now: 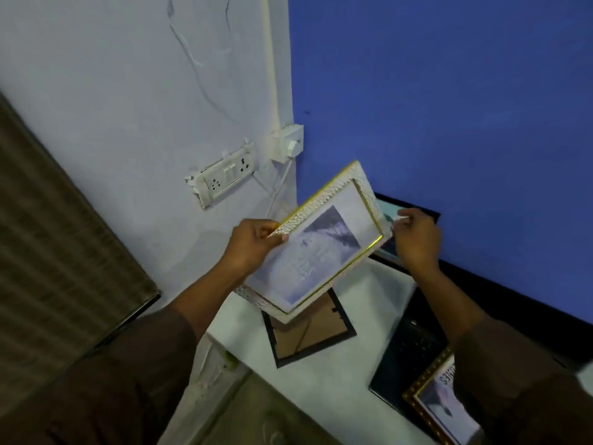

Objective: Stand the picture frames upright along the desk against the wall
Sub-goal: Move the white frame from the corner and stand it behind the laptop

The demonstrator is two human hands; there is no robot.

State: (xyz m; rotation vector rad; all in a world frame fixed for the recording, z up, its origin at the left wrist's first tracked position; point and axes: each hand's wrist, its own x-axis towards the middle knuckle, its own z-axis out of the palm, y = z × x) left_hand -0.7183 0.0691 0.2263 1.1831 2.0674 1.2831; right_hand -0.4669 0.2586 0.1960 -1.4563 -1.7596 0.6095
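I hold a white textured picture frame (316, 244) with a gold inner rim above the white desk (324, 387), tilted, its picture facing me. My left hand (253, 244) grips its left edge. My right hand (417, 239) pinches the frame's right corner. Under it a black frame (309, 337) lies face down with its brown backing up. A black-rimmed frame (390, 248) stands against the blue wall behind my right hand, mostly hidden. A gold beaded frame (439, 409) lies at the lower right, resting on a dark frame (407, 354).
A white socket board (221, 179) and a small switch box (288, 142) with cables sit on the pale wall at left. The blue wall (449, 107) meets the desk along a dark strip. A ribbed brown surface (48, 236) fills the left side.
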